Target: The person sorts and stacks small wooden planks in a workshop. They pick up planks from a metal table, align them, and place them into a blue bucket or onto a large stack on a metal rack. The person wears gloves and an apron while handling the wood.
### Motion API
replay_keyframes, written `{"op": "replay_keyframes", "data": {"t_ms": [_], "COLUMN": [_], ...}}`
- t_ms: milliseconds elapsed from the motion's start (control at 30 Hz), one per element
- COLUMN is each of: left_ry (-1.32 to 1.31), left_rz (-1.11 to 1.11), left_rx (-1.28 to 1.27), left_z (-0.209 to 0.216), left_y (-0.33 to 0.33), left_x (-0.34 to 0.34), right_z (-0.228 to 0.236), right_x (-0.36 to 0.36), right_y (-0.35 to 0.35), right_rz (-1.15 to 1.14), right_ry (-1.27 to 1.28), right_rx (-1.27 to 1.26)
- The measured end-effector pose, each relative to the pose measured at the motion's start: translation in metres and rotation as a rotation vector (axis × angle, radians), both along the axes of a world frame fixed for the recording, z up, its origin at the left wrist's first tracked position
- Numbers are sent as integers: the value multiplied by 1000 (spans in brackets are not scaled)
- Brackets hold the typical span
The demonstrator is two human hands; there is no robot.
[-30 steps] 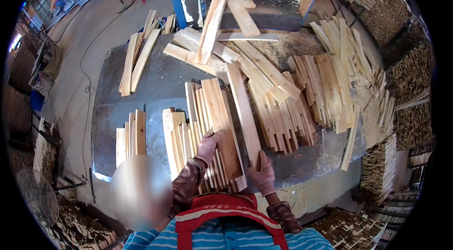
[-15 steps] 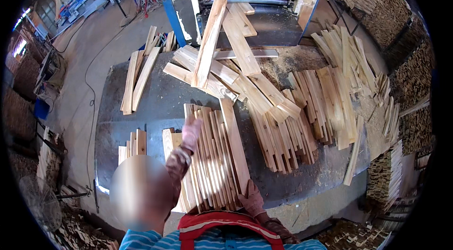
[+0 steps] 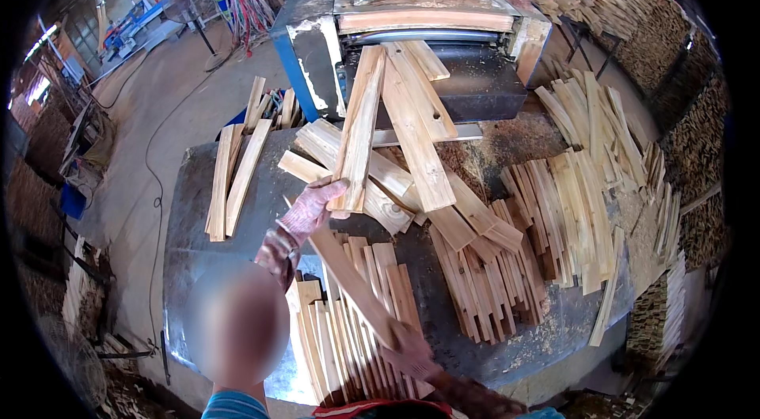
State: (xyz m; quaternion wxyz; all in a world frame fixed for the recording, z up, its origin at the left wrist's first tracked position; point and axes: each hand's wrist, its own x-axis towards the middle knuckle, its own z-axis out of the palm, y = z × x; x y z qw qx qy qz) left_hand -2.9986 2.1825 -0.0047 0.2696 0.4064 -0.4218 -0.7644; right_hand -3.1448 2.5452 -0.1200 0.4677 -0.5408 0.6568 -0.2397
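Observation:
My left hand [image 3: 313, 204], gloved, is closed round the near end of a long board [image 3: 361, 130] that slopes up toward the machine's opening. My right hand [image 3: 410, 352], also gloved, grips the near end of another narrow board [image 3: 352, 276]. This one lies slantwise above a row of boards on edge [image 3: 360, 360], its far end just below my left hand. To the right of the left hand's board, a wider knotty board [image 3: 419, 146] leans from the machine bed over a loose heap of boards [image 3: 467, 201].
A blue-sided planer-like machine [image 3: 427, 19] stands beyond the dark metal table [image 3: 190, 276]. Further board stacks [image 3: 558, 221] lie to the right, with two or three boards [image 3: 247, 178] at left. A blurred round patch covers the lower left. Someone in checked clothing is behind the machine.
My left hand has gone from above the row to the leaning board's end and closed on it. My right hand has swung its board leftward across the row. The whole view has shifted too.

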Motion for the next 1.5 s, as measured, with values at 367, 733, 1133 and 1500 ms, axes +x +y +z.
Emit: {"op": "replay_keyframes", "data": {"t_ms": [367,733,1133,1500], "left_ry": [157,406,128,299], "left_rz": [103,271,346,485], "left_rx": [-19,241,456,376], "left_z": [-6,-82,-87,-96], "left_y": [36,218,299,329], "left_x": [56,61,60,51], "right_z": [-11,-1,41,146], "right_x": [78,-92,-31,109], "right_y": [-199,-261,-148,-261], "right_rz": [-155,-497,-401,46], "right_ry": [-348,907,104,575], "right_rx": [-249,-626,-568,-486]}}
